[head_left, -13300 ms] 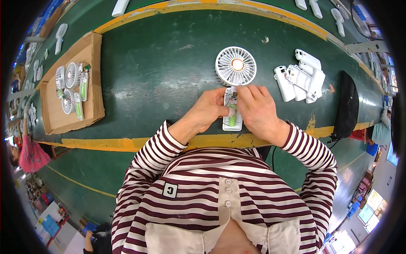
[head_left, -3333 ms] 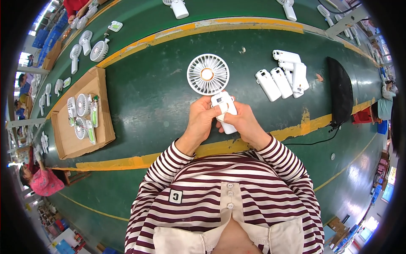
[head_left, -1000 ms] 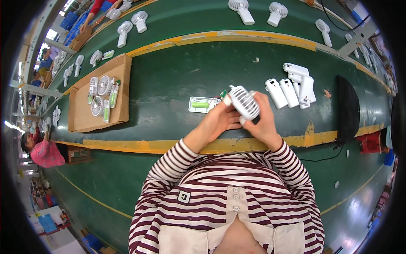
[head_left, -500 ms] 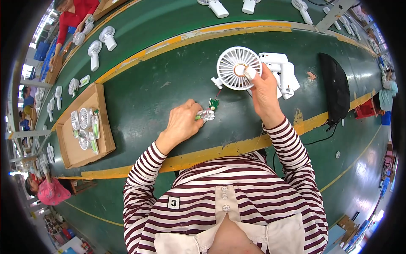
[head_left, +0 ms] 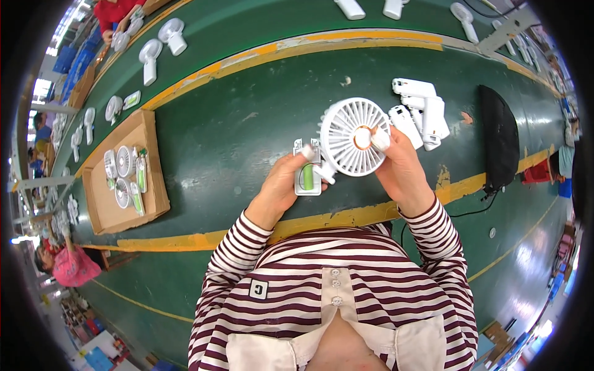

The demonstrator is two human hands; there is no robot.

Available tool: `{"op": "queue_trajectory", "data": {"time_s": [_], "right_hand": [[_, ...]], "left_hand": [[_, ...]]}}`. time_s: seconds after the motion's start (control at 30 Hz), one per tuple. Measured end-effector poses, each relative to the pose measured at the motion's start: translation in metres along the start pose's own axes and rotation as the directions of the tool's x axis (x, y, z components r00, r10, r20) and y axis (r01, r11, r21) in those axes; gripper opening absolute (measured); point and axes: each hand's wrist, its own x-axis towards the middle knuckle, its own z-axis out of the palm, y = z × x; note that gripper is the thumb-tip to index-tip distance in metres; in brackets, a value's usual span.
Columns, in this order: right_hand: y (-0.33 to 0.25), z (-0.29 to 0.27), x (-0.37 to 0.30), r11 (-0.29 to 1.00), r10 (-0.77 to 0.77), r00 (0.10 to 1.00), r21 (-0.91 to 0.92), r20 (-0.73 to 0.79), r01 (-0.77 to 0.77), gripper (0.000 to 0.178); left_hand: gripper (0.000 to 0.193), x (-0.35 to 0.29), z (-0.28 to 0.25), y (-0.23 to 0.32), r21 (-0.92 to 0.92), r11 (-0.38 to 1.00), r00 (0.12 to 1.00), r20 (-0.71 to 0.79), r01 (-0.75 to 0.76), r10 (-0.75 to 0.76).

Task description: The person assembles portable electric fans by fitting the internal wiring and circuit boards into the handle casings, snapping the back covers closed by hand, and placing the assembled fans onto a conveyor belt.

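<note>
Fan head [head_left: 346, 127] and open handle half [head_left: 315, 188] sit close together over the near middle of the desk [head_left: 229, 154], in front of the striped shirt, probably so both are in easy view and reach. The hands are apart, each clamped on its own piece. The right hand [head_left: 402, 170] pinches the white fan head from its right side, thumb on the front grille near the orange ring and fingers hidden behind; this grip seems chosen to leave the short stem [head_left: 327, 174] free, since it points down and left toward the handle half. Whether stem and handle half touch cannot be told, as one overlaps the other in this view.

The left hand [head_left: 278, 185] grips the handle half by its left edge, thumb laid across the upper part, apparently to steady it. Its open side faces up, so the green battery [head_left: 308, 178] inside shows. White covers on both thumbs look meant to protect the skin.

To the right, white handle casings [head_left: 434, 117] lie in a loose heap, likely there to be near the right hand. To the left, a shallow cardboard box [head_left: 156, 164] gathers more fan heads and green batteries [head_left: 137, 201], presumably so their small parts stay together. A black bag [head_left: 498, 142] lies beyond the heap, out of the hands' way.
</note>
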Motion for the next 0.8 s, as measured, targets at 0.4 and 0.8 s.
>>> {"op": "queue_trajectory", "data": {"time_s": [0.4,0.8], "right_hand": [[0.025,-0.022,0.063,0.927,-0.029,0.998,-0.372,0.063,0.050,0.030],[0.033,-0.031,0.069,0.919,0.003,0.998,-0.394,0.063,0.022,0.026]], "left_hand": [[0.031,-0.008,0.024,-0.002,0.308,0.950,0.999,0.014,-0.042,0.040],[0.023,-0.001,0.020,-0.005,0.497,0.833,0.966,0.048,-0.244,0.255]]}}
